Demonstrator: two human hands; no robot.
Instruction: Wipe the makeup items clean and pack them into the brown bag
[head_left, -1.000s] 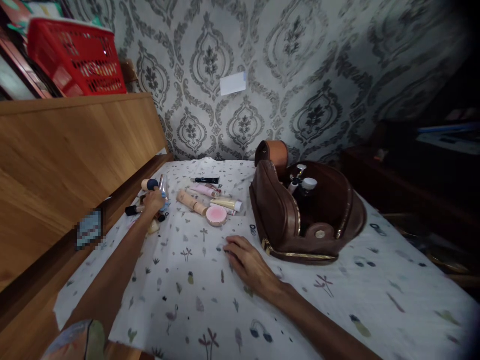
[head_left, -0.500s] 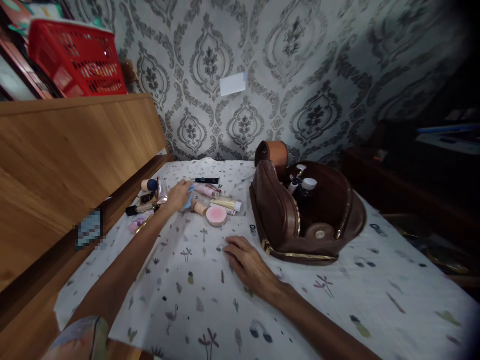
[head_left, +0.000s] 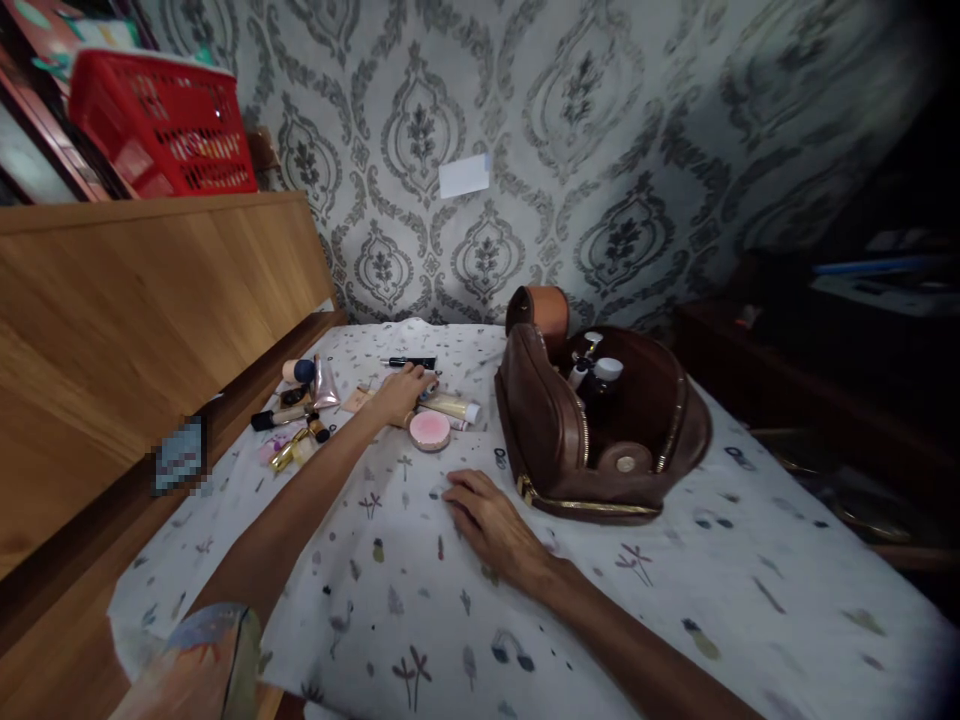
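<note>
My left hand (head_left: 405, 393) reaches over the cosmetics at the far left, its fingers curled down at a small bluish thing (head_left: 429, 388) that I cannot make out. Just behind it lies a black slim tube (head_left: 412, 363). A gold tube with a white cap (head_left: 452, 405) and a round pink compact (head_left: 430, 432) lie close to its right. My right hand (head_left: 495, 520) rests palm down on the printed cloth (head_left: 390, 600), fingers stretched out and holding nothing. Right of it stands an unzipped brown leather bag (head_left: 551, 420) with a white-capped bottle (head_left: 607, 372) inside.
Left of my left hand lie a pinkish tube (head_left: 326, 385), a dark-capped bottle (head_left: 281, 418), gold tubes (head_left: 289, 452) and a blue-tipped sponge or brush (head_left: 300, 371). A wooden headboard (head_left: 165, 300) bounds the left, with a red basket (head_left: 161, 130) on top. Patterned wall behind.
My left hand has moved right, over where a pink tube lay, uncovering a flat beige item and gold tubes. My right hand stays on the cloth. The view has shifted slightly.
</note>
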